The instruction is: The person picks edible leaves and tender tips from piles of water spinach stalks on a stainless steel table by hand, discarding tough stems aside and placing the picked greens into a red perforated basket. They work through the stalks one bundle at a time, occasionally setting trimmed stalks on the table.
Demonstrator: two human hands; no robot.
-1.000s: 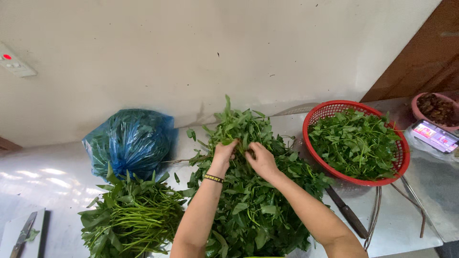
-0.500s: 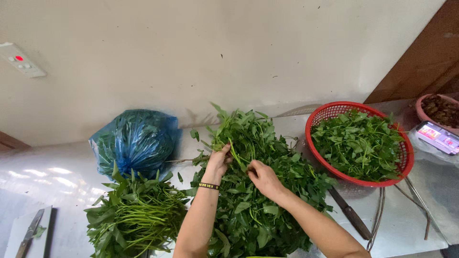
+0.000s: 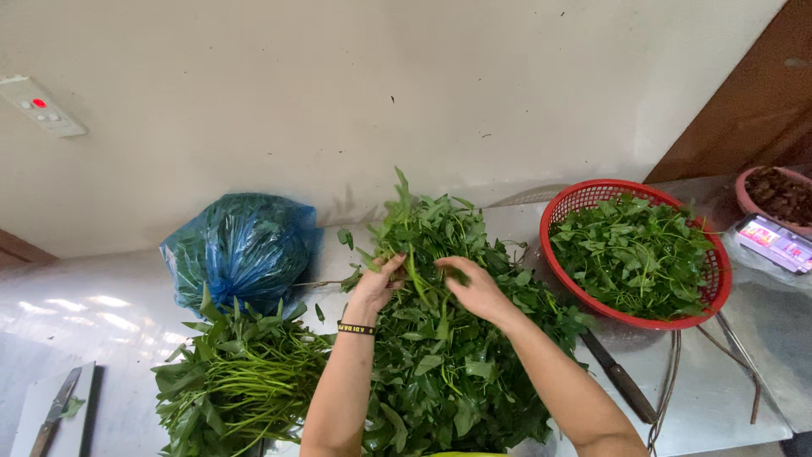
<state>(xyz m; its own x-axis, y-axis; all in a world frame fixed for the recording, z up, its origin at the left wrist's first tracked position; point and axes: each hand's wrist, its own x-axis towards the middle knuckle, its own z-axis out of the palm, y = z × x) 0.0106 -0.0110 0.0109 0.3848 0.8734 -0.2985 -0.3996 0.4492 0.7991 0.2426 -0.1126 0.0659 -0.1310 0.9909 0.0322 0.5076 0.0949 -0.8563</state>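
Here, both hands buried in the top of a big heap of leafy greens (image 3: pixel 448 355), working one stem between them. Left hand (image 3: pixel 376 288) pinched shut on a green stalk (image 3: pixel 416 279), thumb and fingers closed round it, probably to steady it while the other side does the picking. Right hand (image 3: pixel 474 288) just beside, fingers curled together over the leaves at the same stalk, whether gripping or only pressing hard to tell. Black wristband (image 3: pixel 356 328) sitting below the left hand on the forearm. Off past the right hand, a red plastic basket (image 3: pixel 584 199) holding loose picked leaves, set near enough for an easy drop, it seems. Below and beside the right forearm, a dark-handled knife (image 3: pixel 622 381) lying flat on the metal counter (image 3: pixel 110 313). Out beyond the left hand, a tied blue plastic bag (image 3: pixel 237 250) against the wall, and nearer the body a bundle of long stems (image 3: pixel 237 381) kept apart from the heap. Far off to the left, a second knife (image 3: pixel 52 419) on a white board (image 3: pixel 25 406).
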